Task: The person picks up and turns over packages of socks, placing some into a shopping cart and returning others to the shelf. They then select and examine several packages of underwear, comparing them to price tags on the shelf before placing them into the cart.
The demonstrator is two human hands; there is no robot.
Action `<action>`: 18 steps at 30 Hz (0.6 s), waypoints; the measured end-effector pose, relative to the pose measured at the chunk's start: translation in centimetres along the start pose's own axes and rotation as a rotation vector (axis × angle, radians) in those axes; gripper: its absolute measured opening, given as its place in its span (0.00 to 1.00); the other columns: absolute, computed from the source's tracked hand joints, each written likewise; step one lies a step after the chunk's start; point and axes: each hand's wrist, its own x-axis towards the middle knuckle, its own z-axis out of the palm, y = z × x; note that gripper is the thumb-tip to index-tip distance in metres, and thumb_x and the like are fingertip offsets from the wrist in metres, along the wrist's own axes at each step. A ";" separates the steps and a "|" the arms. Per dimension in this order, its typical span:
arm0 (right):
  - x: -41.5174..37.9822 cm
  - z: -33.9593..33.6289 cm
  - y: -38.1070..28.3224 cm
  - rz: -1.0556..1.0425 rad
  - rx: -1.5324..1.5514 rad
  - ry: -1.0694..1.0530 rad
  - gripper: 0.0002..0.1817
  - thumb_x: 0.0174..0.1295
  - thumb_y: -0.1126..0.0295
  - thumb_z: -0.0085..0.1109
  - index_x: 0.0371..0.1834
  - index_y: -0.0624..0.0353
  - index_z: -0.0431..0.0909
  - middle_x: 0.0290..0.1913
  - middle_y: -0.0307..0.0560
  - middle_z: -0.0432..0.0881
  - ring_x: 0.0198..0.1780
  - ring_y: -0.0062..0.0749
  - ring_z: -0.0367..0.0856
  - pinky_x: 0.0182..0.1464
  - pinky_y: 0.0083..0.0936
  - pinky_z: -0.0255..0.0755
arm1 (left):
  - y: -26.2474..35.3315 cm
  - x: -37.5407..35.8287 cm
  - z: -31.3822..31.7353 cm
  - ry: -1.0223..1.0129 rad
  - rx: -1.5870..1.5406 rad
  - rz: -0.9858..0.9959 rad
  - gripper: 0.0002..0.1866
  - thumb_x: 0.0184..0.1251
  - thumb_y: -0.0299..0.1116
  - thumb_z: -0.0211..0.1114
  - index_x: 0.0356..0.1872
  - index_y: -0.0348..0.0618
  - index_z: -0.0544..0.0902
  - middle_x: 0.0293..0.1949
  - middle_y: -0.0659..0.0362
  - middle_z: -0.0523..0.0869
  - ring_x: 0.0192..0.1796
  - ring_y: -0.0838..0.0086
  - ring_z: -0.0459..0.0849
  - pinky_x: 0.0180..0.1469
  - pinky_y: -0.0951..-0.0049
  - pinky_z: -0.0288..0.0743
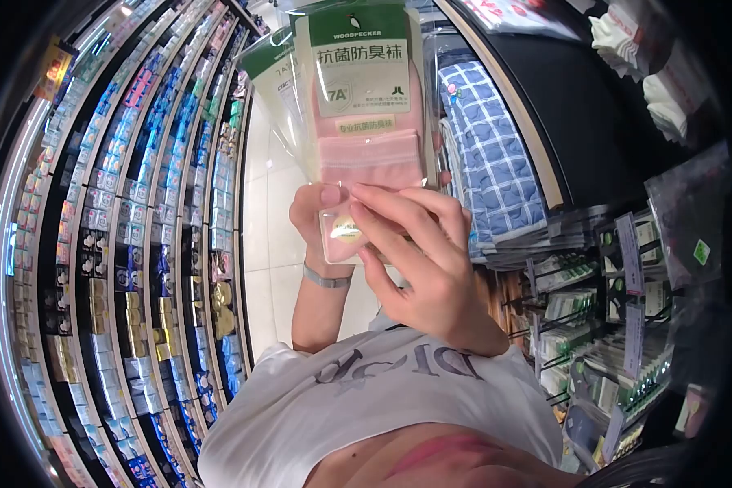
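A clear package of pink socks [370, 154] with a green and cream label is held up in front of my chest. My left hand [321, 215], with a silver band on its wrist, grips the package's left side near the lower end, partly behind it. My right hand [423, 252] lies over the front at the lower right, fingertips on the plastic near a round sticker [347, 229] and its fingers somewhat apart. A second green-labelled package [275, 85] shows behind the first at the upper left; what supports it is hidden.
Long shelves [130, 211] of small packs curve along the left side. To the right are blue checked folded textiles [492, 150], a black surface [594, 122], and racks of hanging packages [577, 325]. A pale tiled floor [260, 220] shows between them.
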 end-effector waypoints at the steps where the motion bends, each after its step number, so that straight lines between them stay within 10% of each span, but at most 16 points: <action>1: -0.1 -0.1 0.2 -0.005 0.010 0.001 0.23 0.50 0.77 0.68 0.54 0.60 0.86 0.62 0.39 0.83 0.58 0.33 0.78 0.55 0.31 0.65 | 0.0 -0.4 -0.1 0.018 -0.006 0.020 0.52 0.52 0.43 0.63 0.80 0.35 0.54 0.70 0.31 0.69 0.70 0.38 0.74 0.70 0.39 0.73; 6: -0.1 -1.5 0.4 0.014 -0.001 -0.006 0.22 0.47 0.80 0.67 0.50 0.60 0.87 0.55 0.38 0.87 0.53 0.33 0.81 0.52 0.29 0.67 | -0.6 -2.6 0.5 0.311 0.071 -0.011 0.55 0.40 0.39 0.60 0.78 0.30 0.56 0.69 0.32 0.71 0.68 0.40 0.76 0.71 0.49 0.76; 18: 0.1 -2.4 0.4 0.047 0.130 -0.003 0.09 0.44 0.82 0.62 0.30 0.58 0.80 0.48 0.44 0.89 0.48 0.41 0.85 0.47 0.34 0.76 | -0.7 -4.0 -0.6 0.261 -0.057 -0.012 0.49 0.40 0.28 0.58 0.74 0.28 0.60 0.65 0.37 0.74 0.67 0.44 0.77 0.72 0.51 0.75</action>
